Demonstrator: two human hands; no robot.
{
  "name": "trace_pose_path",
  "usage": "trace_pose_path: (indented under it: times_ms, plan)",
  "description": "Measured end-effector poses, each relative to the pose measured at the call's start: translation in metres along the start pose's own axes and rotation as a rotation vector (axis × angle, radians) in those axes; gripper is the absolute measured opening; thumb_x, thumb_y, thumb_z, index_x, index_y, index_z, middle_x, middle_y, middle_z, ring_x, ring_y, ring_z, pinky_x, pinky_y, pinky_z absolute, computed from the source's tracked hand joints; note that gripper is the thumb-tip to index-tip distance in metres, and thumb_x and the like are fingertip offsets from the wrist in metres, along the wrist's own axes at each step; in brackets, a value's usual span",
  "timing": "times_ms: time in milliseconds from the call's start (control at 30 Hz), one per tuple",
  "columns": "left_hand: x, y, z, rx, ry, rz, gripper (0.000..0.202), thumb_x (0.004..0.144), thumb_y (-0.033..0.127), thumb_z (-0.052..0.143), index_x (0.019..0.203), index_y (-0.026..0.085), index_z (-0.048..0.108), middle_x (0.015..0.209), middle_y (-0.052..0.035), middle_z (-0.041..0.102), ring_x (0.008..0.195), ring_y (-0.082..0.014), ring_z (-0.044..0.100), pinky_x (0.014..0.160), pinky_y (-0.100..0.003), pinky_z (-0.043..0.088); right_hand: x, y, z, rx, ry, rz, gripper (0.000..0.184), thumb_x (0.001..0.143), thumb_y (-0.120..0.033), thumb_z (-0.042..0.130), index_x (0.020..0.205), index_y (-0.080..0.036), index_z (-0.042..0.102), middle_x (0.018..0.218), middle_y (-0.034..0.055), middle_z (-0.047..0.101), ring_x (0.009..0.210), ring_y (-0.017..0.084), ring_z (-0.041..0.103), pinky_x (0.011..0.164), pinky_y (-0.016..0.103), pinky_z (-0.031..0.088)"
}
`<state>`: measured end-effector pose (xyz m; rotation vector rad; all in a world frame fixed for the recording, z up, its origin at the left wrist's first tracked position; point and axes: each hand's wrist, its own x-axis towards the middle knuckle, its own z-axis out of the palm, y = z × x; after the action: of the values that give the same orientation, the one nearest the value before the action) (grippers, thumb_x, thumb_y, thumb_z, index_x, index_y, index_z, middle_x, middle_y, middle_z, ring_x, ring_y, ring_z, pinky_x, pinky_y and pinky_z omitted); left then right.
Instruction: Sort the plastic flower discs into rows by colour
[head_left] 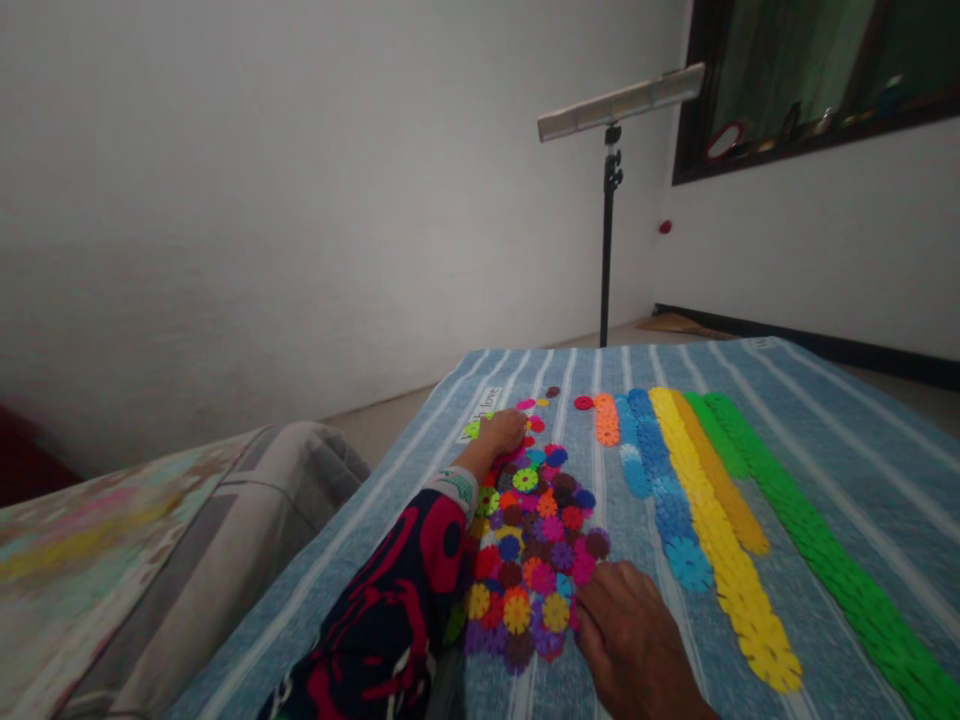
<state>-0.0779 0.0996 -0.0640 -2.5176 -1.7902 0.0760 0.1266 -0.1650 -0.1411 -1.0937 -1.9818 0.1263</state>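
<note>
A heap of many-coloured flower-shaped plastic discs [551,527] lies on a striped blue cloth. My left hand [504,432] stretches over the far left end of the heap, fingers reaching out onto the discs there. Beside the near right edge of the heap, my right hand [634,635] rests low with its fingers curled under; whatever they may hold is hidden. Right of the heap run overlapping rows of discs sorted by colour: orange [607,420], blue [652,450], yellow [720,540], darker yellow [724,475] and green [825,560]. A single red disc [583,403] sits beside the orange row.
The striped cloth [847,450] covers the table or bed. To the left stands a fabric-covered surface [172,560]. A black stand [606,250] with a long light panel [622,102] rises behind the far edge. A window [817,80] is at the upper right.
</note>
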Motion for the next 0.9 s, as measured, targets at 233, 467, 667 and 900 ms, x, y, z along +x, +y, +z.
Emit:
trace_pose_path:
  times_ms: [233,467,667,900]
  plan:
    - [-0.011,-0.003,-0.008,0.001,0.006,0.012,0.036,0.095,0.032,0.044,0.122,0.020,0.064,0.132,-0.0116,0.063,0.122,-0.0254,0.059,0.105,-0.039,0.045,0.003,-0.006,-0.003,0.010,0.034,0.019,0.021,0.089,-0.009,0.047,0.094,-0.024,0.061,0.083,0.0036,0.060,0.080,0.023,0.049,0.072,0.036,0.033]
    - [0.017,0.010,-0.008,-0.017,-0.011,-0.013,0.039,0.096,0.028,0.038,0.129,0.017,0.057,0.135,-0.0144,0.062,0.125,-0.0246,0.058,0.104,-0.038,0.046,0.003,-0.007,-0.001,0.044,0.046,0.069,0.020,0.088,-0.008,0.045,0.081,-0.023,0.057,0.086,0.0041,0.060,0.081,0.022,0.047,0.074,0.037,0.034]
    - [0.004,0.010,-0.009,0.005,-0.030,0.010,0.035,0.097,0.033,0.037,0.122,0.021,0.059,0.125,-0.0123,0.067,0.118,-0.0245,0.061,0.098,-0.039,0.048,0.007,-0.008,-0.003,0.018,0.020,0.066,0.017,0.088,-0.010,0.050,0.077,-0.022,0.055,0.084,0.0036,0.061,0.081,0.021,0.049,0.074,0.036,0.035]
    - [-0.033,0.028,-0.012,0.040,0.000,0.064,0.033,0.100,0.035,0.035,0.116,0.022,0.061,0.130,-0.0106,0.062,0.125,-0.0242,0.056,0.101,-0.039,0.046,0.008,-0.008,-0.007,-0.009,0.019,0.047,0.015,0.087,-0.010,0.054,0.078,-0.022,0.057,0.083,0.0026,0.062,0.080,0.020,0.050,0.073,0.034,0.035]
